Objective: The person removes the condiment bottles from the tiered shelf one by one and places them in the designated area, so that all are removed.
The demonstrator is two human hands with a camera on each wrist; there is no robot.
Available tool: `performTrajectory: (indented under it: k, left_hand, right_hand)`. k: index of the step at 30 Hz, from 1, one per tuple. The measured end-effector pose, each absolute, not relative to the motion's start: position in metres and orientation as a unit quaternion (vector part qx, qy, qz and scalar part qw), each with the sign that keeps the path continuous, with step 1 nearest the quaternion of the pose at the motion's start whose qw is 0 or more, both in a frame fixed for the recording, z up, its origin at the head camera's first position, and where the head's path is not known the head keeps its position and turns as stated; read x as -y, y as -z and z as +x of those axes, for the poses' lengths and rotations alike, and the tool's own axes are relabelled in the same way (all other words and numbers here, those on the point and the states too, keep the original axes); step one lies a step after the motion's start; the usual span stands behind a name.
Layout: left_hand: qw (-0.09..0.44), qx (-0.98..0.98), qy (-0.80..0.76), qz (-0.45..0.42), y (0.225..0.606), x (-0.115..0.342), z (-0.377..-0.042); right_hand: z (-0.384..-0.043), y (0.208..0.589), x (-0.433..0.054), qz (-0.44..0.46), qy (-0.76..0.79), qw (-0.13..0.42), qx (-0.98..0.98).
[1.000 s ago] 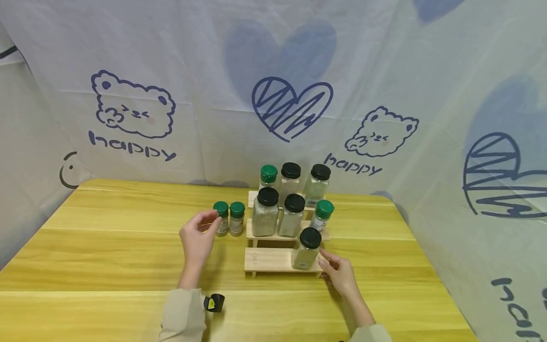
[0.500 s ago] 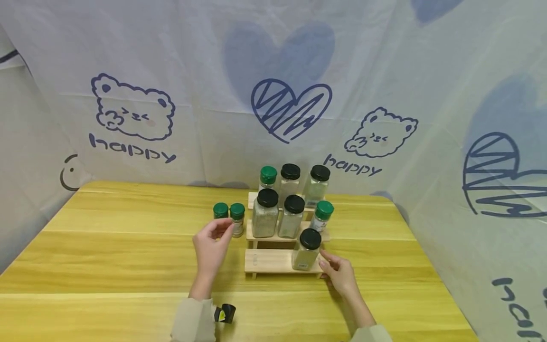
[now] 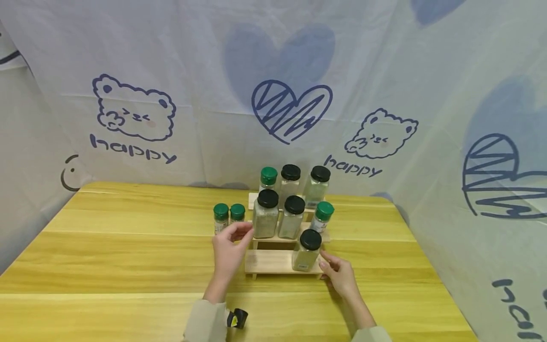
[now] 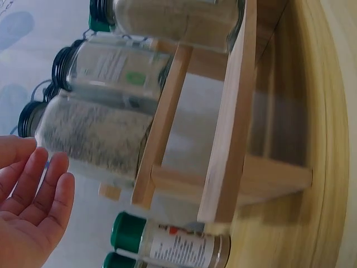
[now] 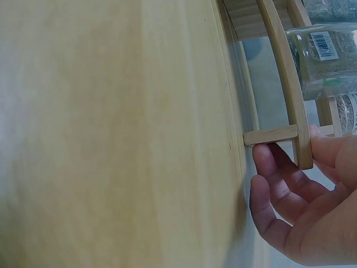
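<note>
A three-tier wooden spice rack (image 3: 269, 260) holds several glass jars. My left hand (image 3: 228, 251), its fingers loosely bent and nothing between them, is beside the large black-lidded jar (image 3: 265, 222) at the left of the middle tier. In the left wrist view its fingertips (image 4: 42, 153) are right by that jar's speckled contents. My right hand (image 3: 340, 274) holds the right end of the lowest tier. In the right wrist view the thumb lies on the shelf's top side and the fingers (image 5: 268, 162) are under it, at the leg. A black-lidded jar (image 3: 308, 251) stands close to this hand.
Two small green-capped shakers (image 3: 221, 218) stand on the wooden table (image 3: 128, 266), left of the rack. A green-capped shaker (image 3: 322, 216) is on the middle tier's right. More jars fill the top tier, including a black-lidded jar (image 3: 317, 185). A printed cloth (image 3: 205, 57) hangs behind.
My left hand has moved right, from beside the two green-capped shakers, across them, to the large jar on the middle tier. The right hand stays on the rack's end.
</note>
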State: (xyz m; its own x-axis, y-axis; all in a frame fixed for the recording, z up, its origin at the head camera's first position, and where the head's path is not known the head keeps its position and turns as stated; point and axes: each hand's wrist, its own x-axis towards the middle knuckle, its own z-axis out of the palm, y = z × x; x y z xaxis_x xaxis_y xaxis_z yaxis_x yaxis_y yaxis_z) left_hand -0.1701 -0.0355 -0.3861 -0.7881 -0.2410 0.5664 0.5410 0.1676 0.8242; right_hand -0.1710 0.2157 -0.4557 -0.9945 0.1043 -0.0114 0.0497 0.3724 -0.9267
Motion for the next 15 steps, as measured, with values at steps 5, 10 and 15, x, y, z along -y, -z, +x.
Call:
performTrajectory:
  k: [5, 10, 15]
  left_hand:
    - [0.296, 0.705, 0.632, -0.127, 0.375, 0.023, -0.162]
    - [0.293, 0.706, 0.628, -0.147, 0.371, 0.012, -0.160]
    - [0.258, 0.704, 0.642, -0.162, 0.371, 0.002, -0.159]
  right_hand:
    - [-0.171, 0.456, -0.216, -0.050, -0.559, 0.024, 0.827]
    - [-0.171, 0.457, -0.216, -0.046, -0.561, 0.023, 0.826]
    - [-0.171, 0.456, -0.216, -0.046, -0.563, 0.024, 0.825]
